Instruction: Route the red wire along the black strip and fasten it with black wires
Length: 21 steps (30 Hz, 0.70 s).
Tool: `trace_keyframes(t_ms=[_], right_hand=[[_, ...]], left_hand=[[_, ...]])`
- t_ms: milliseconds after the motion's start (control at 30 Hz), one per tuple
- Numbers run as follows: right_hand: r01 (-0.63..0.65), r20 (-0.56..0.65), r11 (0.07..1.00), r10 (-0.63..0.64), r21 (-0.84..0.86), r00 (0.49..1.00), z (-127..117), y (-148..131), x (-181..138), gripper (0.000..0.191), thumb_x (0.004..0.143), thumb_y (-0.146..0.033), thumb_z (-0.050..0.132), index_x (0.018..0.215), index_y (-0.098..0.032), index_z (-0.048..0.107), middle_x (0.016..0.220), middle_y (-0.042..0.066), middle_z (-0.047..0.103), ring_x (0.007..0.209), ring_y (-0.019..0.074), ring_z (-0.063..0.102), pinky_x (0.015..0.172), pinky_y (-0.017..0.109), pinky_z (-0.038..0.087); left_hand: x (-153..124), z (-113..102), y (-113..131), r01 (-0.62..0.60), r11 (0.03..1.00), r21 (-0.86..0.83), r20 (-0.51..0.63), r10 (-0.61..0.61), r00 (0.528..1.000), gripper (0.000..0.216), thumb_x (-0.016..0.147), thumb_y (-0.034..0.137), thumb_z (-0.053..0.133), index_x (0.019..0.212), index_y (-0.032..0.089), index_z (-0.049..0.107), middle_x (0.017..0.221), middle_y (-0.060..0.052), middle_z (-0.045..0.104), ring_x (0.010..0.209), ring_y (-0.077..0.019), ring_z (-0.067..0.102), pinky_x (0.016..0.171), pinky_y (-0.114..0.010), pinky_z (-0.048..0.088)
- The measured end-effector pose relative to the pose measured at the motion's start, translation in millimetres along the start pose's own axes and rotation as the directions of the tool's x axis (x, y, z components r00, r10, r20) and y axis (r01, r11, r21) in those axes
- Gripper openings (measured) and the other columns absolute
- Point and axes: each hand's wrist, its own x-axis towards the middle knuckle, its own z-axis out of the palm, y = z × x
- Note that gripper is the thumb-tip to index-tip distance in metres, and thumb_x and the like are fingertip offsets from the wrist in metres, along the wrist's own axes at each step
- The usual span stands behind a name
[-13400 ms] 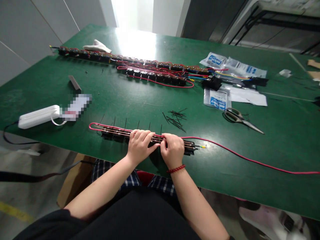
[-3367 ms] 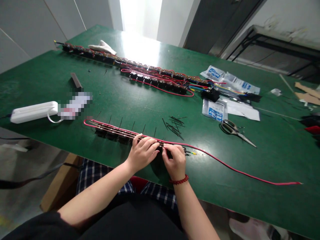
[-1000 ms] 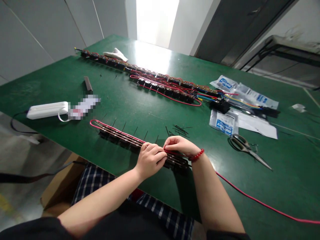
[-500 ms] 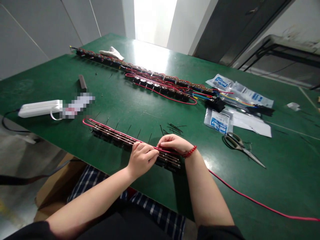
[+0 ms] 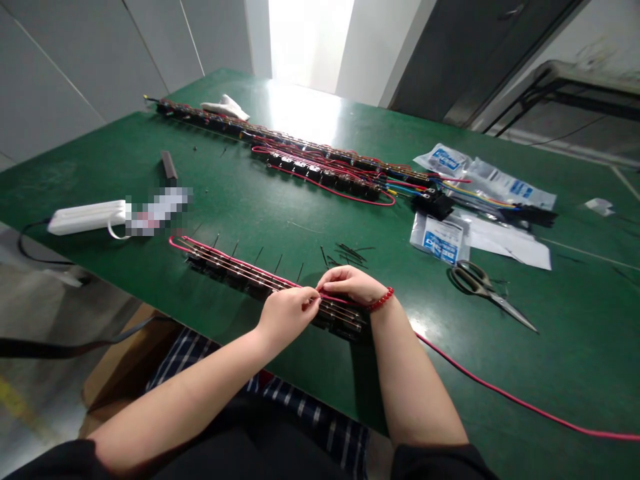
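A long black strip of joined modules [image 5: 225, 275] with bare metal rods along its top lies near the table's front edge. A red wire [image 5: 240, 264] runs along it, loops back at the left end and trails off to the right across the table. My left hand [image 5: 289, 312] is closed in a pinch over the strip, its fingertips meeting those of my right hand [image 5: 350, 283]. The right fingers are pinched at the red wire; the left fingers hide what they grip. Several thin black ties [image 5: 259, 256] stick up along the strip's far side.
More loose black ties [image 5: 353, 253] lie just beyond my right hand. Scissors [image 5: 493, 293], plastic packets [image 5: 443, 239] and a white paper [image 5: 510, 247] are at right. Wired strips [image 5: 320, 177] stretch across the back. A white power strip [image 5: 90, 217] lies at left.
My left hand's fingers have gone from lying across the strip to a pinch beside the right fingertips. The right hand stays at nearly the same spot; the view has shifted slightly.
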Motion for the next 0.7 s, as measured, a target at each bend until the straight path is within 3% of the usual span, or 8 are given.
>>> trace_keyframes(t_ms=[100,233,367,467,700], right_hand=[[0.030,0.018,0.999,-0.029,-0.013,0.999,0.3,-0.2,-0.6,0.027,0.071,-0.034,0.080,0.085,-0.013,0.073,0.080,0.003,0.073,0.072,0.0128,0.067,0.071,0.025,0.052],[0.072,0.020,0.997,-0.072,-0.030,0.997,1.0,-1.4,-0.8,0.026,0.072,-0.034,0.080,0.084,-0.013,0.070,0.081,0.003,0.073,0.074,0.0134,0.067,0.072,0.026,0.053],[0.091,0.017,0.995,-0.090,-0.036,0.996,0.1,-0.8,-0.4,0.024,0.072,-0.033,0.079,0.083,-0.013,0.069,0.081,0.003,0.073,0.074,0.0128,0.067,0.071,0.025,0.053],[0.086,0.020,0.996,-0.085,-0.025,0.996,-1.4,0.4,0.0,0.022,0.073,-0.031,0.079,0.083,-0.013,0.069,0.083,0.004,0.073,0.076,0.0125,0.067,0.072,0.025,0.053],[0.095,0.034,0.994,-0.097,0.053,0.995,-4.0,2.6,0.5,0.019,0.075,-0.029,0.077,0.083,-0.014,0.068,0.087,0.005,0.074,0.084,0.0149,0.068,0.081,0.029,0.054]], left_hand=[[-3.1,5.7,-3.7,-0.084,0.994,0.074,-0.086,0.090,0.992,0.014,0.090,0.028,0.057,0.083,0.026,0.069,0.073,0.003,0.068,0.067,-0.0122,0.062,0.059,-0.024,0.039],[-7.7,14.2,-11.0,-0.238,0.950,0.201,-0.198,0.277,0.940,0.018,0.092,0.024,0.053,0.084,0.025,0.069,0.077,0.001,0.067,0.075,-0.0133,0.062,0.067,-0.026,0.042],[-8.4,17.8,-18.2,-0.308,0.910,0.279,-0.245,0.378,0.893,0.012,0.090,0.024,0.057,0.086,0.024,0.068,0.075,0.000,0.066,0.075,-0.0151,0.059,0.074,-0.031,0.041],[-6.5,18.5,-21.3,-0.313,0.908,0.278,-0.284,0.389,0.877,0.007,0.087,0.024,0.060,0.087,0.025,0.067,0.080,0.001,0.068,0.080,-0.0163,0.059,0.082,-0.035,0.039],[-1.1,16.9,-22.4,-0.272,0.949,0.161,-0.267,0.308,0.913,0.006,0.085,0.023,0.062,0.083,0.026,0.067,0.084,0.001,0.070,0.084,-0.0165,0.060,0.087,-0.037,0.036]])
